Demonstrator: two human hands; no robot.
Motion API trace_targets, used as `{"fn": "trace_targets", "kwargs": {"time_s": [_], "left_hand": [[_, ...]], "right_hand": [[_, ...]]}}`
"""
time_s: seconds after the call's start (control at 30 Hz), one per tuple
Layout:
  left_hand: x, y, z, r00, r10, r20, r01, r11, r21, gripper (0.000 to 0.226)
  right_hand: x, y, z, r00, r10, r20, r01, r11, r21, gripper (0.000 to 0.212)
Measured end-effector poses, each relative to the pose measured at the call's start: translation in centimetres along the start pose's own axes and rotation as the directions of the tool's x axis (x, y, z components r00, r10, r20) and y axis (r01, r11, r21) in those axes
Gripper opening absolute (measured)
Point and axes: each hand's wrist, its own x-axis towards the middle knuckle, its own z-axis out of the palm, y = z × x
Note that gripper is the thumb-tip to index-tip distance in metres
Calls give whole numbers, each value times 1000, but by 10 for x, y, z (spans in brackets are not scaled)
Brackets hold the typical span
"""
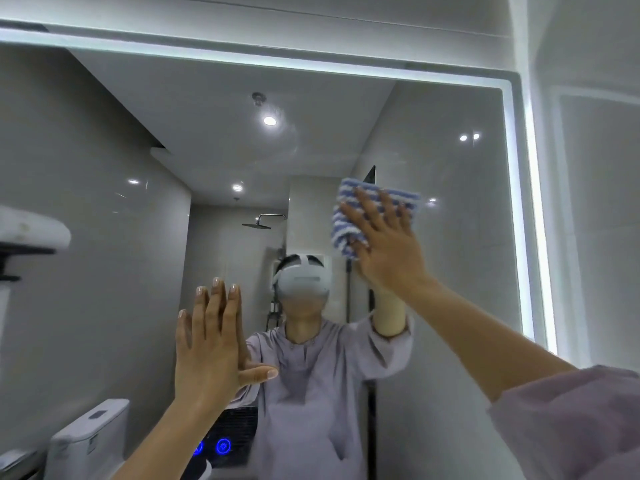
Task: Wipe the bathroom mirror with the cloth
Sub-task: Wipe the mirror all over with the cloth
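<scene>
Head, cloth (pixel 341 231) flat on mirror (pixel 104 202), stripes near-horizontal

Grey glossy wall tiles (pixel 86 237), reflected. White ceiling (pixel 214 109), recessed spotlights (pixel 269 120) on. Rain shower head (pixel 257 225) at back, centre. White toilet cistern (pixel 90 434) low left. Plain white wall (pixel 595 202) at right. Bright white light strip (pixel 535 202) along top and right edge.

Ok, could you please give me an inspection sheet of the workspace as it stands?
Surface: mirror, lit strip along its edge.
Job's things: blue-and-white striped cloth, pressed to the glass, upper right.
Clutter: nothing seen.
Grippers: right hand flat on the cloth, fingers spread; left hand flat at the glass, fingers straight, holds nothing.
Cables: nothing seen.
Surroundings: toilet and shower head in reflection; white wall at right.
</scene>
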Motion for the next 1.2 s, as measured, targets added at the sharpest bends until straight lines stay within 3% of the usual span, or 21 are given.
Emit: {"fn": "trace_targets", "kwargs": {"time_s": [0.2,0.4,0.5,0.63,0.83,1.07,1.2], "left_hand": [[0,2,-4,1000,-13,15,13,1000,-3,126],[0,4,-6,999,-25,38,26,999,-26,126],[-1,3,-6,999,-30,20,30,1000,-6,126],[-2,2,-4,1000,0,1,0,1000,-8,130],[-1,0,2,1000,-17,-17,17,999,-32,134],[2,-1,5,999,-16,-37,16,1000,3,127],[2,-3,4,1000,-5,-9,5,1000,11,127]], "right_hand": [[-30,76,-2,922,384,46,-387,920,68,63],[-29,60,0,869,488,85,-493,867,71,60],[-31,33,-1,918,391,62,-395,917,63,59],[-22,-29,1,997,69,23,-69,998,7,59],[13,-114,5,965,-251,80,250,968,12,60],[25,-117,6,950,-306,62,306,952,13,58],[32,-86,2,989,-147,16,146,989,32,57]]}}
